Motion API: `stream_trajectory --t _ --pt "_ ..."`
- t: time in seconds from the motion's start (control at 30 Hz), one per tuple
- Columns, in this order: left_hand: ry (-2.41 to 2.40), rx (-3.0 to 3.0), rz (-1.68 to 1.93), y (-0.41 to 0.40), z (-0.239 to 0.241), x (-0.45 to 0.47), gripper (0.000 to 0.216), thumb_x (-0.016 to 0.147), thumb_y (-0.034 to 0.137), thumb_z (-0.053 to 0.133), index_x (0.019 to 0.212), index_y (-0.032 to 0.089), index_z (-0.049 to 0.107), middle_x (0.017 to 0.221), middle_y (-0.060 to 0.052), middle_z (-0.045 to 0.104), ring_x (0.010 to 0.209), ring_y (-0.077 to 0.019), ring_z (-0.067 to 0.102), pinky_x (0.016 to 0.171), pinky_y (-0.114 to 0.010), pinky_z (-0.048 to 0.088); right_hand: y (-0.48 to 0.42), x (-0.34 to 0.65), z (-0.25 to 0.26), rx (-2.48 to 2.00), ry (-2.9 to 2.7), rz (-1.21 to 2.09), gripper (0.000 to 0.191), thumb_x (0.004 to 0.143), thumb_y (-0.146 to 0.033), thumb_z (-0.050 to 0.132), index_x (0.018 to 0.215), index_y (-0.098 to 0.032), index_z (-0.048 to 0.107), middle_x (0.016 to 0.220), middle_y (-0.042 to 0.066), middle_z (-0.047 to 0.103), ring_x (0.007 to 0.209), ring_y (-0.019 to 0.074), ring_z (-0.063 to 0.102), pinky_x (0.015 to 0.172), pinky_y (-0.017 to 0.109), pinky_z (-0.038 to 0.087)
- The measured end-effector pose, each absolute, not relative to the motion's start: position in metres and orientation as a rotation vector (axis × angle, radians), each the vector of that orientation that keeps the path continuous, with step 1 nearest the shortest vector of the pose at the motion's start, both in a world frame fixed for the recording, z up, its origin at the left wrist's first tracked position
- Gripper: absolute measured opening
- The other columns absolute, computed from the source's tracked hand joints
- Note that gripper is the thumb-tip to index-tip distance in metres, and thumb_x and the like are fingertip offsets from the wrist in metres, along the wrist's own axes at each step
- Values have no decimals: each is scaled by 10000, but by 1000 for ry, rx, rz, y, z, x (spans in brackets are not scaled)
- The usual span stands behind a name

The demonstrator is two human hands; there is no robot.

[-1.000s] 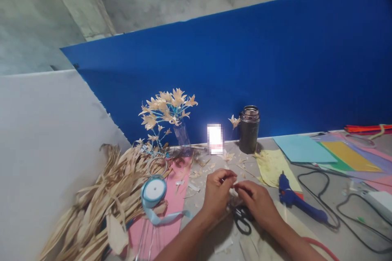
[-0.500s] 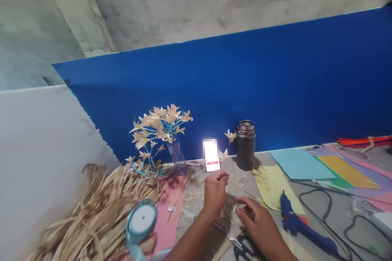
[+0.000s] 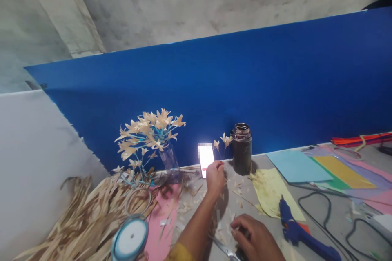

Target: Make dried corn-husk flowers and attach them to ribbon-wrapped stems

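Note:
My left hand [image 3: 215, 177] reaches toward the wall with its fingertips pinched together, just in front of the lit phone [image 3: 207, 158]. It seems to hold the thin stem of a small cream husk flower [image 3: 217, 145], which stands upright at the wall; the fingertips partly hide the stem. A second cream flower [image 3: 226, 140] stands close by, beside the dark open flask [image 3: 241, 151]. Near the bottom edge, my right hand [image 3: 257, 238] curls over the black handles of the scissors [image 3: 225, 248]. The metal blades point left, and the fingers cover most of the handles.
Cream flowers [image 3: 150, 128] fill a clear vase [image 3: 170, 163] at left, above dried husks [image 3: 79, 220]. A ribbon spool [image 3: 131, 236] lies near pink paper [image 3: 162, 216]. Right are yellow paper [image 3: 272, 189], a blue glue gun [image 3: 295, 224], its cable and coloured sheets [image 3: 298, 165].
My left hand has moved forward to the wall, and the smaller flower now stands higher and farther left of the flask. My right hand has come down over the scissor handles. The view has shifted slightly.

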State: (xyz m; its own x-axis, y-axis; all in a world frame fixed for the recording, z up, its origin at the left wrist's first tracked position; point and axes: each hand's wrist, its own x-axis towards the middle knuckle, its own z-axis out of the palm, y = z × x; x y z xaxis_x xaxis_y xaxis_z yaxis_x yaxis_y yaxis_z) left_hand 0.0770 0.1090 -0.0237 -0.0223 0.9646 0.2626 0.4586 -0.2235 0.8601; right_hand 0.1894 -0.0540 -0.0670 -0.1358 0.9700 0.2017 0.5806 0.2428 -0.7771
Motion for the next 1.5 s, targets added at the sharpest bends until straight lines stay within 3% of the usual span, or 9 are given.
stream_trajectory --t 0.17,0.37,0.6,0.83,1.0,1.27,1.5 --pt "1575 1752 1158 121 -24 85 217 874 164 535 855 162 751 910 -110 758 876 -229 661 822 -327 437 -55 189 -67 -1443 -1854 741 161 881 -233 539 904 -237 698 878 27 752 782 194 714 737 273 507" --pt "1592 1737 1133 125 -25 90 237 849 104 514 759 173 722 785 -82 729 779 -201 650 751 -298 437 -58 185 -51 -1566 -1905 812 188 873 -236 522 919 -209 703 931 59 753 844 202 701 774 282 477" --pt "1459 1607 1125 100 -5 79 174 870 189 519 843 166 690 758 -29 691 640 -136 638 603 -236 463 -65 184 -36 -1534 -1793 804 252 904 -314 475 837 -213 696 847 56 740 809 223 674 746 319 451" --pt "1312 1469 791 32 -2 53 108 833 185 571 780 148 657 662 -12 674 482 -107 601 441 -197 413 -63 200 -15 -1511 -1471 840 324 870 -466 508 777 -216 692 699 27 707 670 215 655 657 309 455" --pt "1363 1480 675 -7 -17 16 113 786 130 566 702 152 638 592 12 637 446 -93 559 460 -198 405 -70 223 4 -1545 -1526 875 365 893 -504 502 744 -218 674 703 25 709 647 200 635 615 296 441" --pt "1456 1710 569 -27 -28 16 153 733 125 568 658 176 692 563 8 636 559 -142 590 589 -255 409 -111 239 -2 -1793 -2144 645 226 915 -334 545 731 -253 648 741 8 723 695 209 647 613 303 362" --pt "1496 1794 519 -34 -24 13 167 764 181 575 676 188 717 665 -21 705 670 -167 625 650 -269 413 -171 290 -56 -1810 -2147 477 184 895 -381 550 814 -263 666 881 60 711 789 245 673 700 345 489"
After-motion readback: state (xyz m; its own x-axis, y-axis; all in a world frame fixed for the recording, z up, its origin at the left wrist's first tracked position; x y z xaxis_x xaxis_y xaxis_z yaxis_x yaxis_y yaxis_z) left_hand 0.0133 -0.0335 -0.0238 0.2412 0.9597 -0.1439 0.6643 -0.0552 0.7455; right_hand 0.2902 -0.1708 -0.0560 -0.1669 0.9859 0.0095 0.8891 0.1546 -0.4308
